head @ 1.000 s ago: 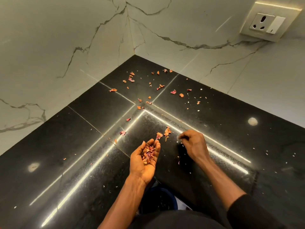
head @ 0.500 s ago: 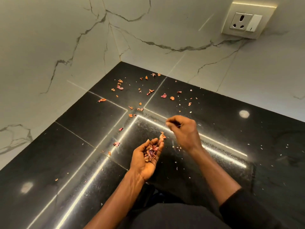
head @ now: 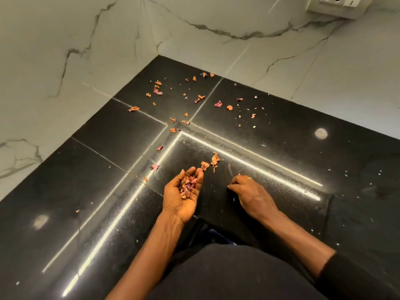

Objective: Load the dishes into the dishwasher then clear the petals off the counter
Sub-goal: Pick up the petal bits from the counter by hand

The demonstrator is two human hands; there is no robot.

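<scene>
My left hand (head: 177, 203) is held palm up just above the black counter (head: 104, 169), its fingers cupped around a small heap of dried pink and orange petals (head: 187, 187). A few loose petals (head: 214, 160) lie just beyond its fingertips. My right hand (head: 253, 195) rests knuckles up on the counter to the right, fingers curled down onto the stone beside tiny petal crumbs (head: 239, 174). Whether those fingers pinch anything is hidden. Several more petals (head: 199, 98) are scattered toward the back corner.
White marble walls (head: 65, 61) close the corner at the back and left. A wall socket (head: 337, 5) sits at the top right. Bright light strips reflect off the stone. Something blue (head: 213, 231) shows below the counter's inner edge, by my dark clothing.
My right hand was raised beside the cupped left hand half a second ago. It is now down on the counter to the right. The left hand has stayed cupped with its petals.
</scene>
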